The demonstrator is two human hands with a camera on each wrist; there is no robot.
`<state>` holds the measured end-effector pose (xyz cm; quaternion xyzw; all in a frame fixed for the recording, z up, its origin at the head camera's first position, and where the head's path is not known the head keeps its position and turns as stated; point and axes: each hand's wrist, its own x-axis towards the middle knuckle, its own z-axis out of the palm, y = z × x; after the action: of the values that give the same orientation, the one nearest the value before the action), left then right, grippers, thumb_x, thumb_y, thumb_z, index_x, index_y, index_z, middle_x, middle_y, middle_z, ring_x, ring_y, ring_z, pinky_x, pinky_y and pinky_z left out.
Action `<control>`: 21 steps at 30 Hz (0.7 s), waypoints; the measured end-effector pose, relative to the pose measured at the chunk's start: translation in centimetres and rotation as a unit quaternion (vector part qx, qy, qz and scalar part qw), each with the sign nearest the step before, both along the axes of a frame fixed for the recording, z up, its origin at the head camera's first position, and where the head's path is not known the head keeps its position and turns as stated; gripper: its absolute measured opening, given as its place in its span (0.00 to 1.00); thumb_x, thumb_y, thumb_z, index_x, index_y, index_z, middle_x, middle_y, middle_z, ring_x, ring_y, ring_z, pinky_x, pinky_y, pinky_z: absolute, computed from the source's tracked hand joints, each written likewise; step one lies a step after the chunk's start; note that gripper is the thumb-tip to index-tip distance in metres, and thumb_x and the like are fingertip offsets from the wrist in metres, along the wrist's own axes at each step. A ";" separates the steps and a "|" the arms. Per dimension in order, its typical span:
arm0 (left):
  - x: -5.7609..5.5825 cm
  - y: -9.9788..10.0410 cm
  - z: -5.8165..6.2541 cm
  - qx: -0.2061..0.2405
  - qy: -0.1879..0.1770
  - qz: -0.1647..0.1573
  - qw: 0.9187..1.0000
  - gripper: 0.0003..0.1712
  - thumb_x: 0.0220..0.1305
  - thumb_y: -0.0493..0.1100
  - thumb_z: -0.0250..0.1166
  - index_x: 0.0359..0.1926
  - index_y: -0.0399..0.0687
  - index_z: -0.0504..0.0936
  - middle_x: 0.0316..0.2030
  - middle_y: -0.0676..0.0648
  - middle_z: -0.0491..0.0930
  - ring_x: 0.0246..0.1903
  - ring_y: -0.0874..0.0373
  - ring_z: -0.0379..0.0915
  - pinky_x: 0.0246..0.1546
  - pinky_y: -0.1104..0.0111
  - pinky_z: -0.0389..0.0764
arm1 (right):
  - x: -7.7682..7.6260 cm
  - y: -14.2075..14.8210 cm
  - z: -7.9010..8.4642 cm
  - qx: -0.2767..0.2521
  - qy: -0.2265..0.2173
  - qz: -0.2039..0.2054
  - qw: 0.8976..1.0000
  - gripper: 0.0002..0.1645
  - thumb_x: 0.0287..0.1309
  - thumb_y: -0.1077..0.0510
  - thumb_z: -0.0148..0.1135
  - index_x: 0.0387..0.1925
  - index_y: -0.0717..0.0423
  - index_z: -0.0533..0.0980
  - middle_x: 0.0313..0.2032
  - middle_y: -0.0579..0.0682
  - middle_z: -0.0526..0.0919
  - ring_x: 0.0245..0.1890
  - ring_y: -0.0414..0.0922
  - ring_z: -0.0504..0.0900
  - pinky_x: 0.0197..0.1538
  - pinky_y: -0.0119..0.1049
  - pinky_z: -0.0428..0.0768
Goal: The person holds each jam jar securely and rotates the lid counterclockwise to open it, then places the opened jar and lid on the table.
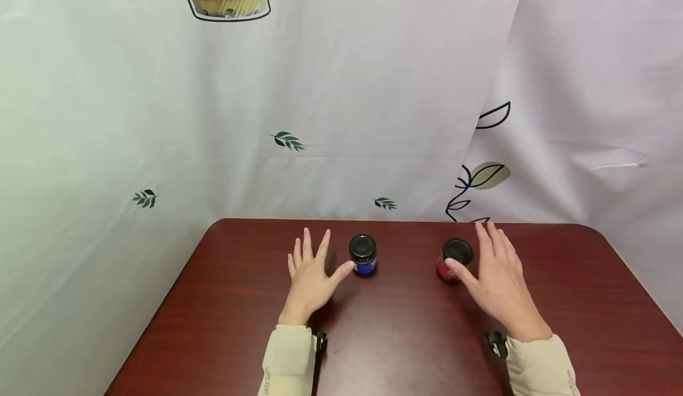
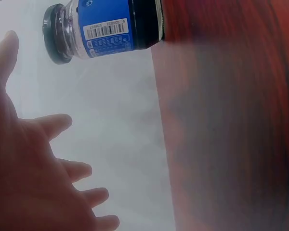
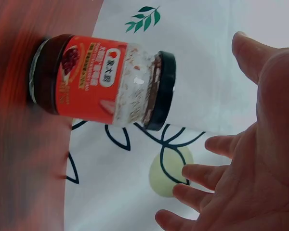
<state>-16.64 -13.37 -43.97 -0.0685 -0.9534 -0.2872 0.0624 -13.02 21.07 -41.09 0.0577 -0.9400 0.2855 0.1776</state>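
Observation:
Two glass jars with black lids stand upright on the table. The blue-labelled jar (image 1: 365,264) is just right of my left hand (image 1: 312,283), whose fingers are spread. In the left wrist view the blue-labelled jar (image 2: 106,26) shows a barcode, apart from the thumb. My right hand (image 1: 500,283) is stretched out beside the red-labelled jar (image 1: 447,270); in the head view its thumb overlaps that jar. Across the right wrist view, a gap separates the red-labelled jar (image 3: 89,79), dark at its bottom, from the thumb and fingers. Neither hand holds anything.
A dark red wood-grain table (image 1: 405,325) with rounded far corners lies under both hands. Behind it hangs a white cloth (image 1: 363,88) printed with leaves and a plant. Pale sleeves (image 1: 288,354) cover the forearms, with a dark wrist device (image 1: 497,344) by the right cuff.

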 end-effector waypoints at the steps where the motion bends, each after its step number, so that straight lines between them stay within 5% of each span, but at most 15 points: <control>1: 0.0 -0.1 -0.1 0.001 -0.003 -0.001 1.000 0.53 0.62 0.76 0.57 0.80 0.63 0.49 0.79 0.41 0.30 0.77 0.36 0.26 0.68 0.33 0.34 | -0.1 -0.2 0.1 0.000 -0.001 0.002 1.000 0.56 0.64 0.38 0.64 0.77 0.65 0.50 0.74 0.71 0.50 0.73 0.70 0.47 0.63 0.74 0.51; 21: -0.2 0.9 -0.8 0.032 -0.023 -0.019 0.999 0.52 0.63 0.73 0.58 0.80 0.62 0.49 0.80 0.42 0.33 0.77 0.36 0.29 0.68 0.33 0.36 | -1.0 -3.4 0.7 -0.003 0.008 0.043 0.999 0.55 0.61 0.39 0.68 0.75 0.65 0.55 0.75 0.70 0.48 0.73 0.70 0.47 0.66 0.70 0.54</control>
<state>-16.81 -12.49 -44.78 -0.0777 -0.9433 -0.3206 0.0375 -14.03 17.63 -40.37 0.1000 -0.9343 0.2952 0.1732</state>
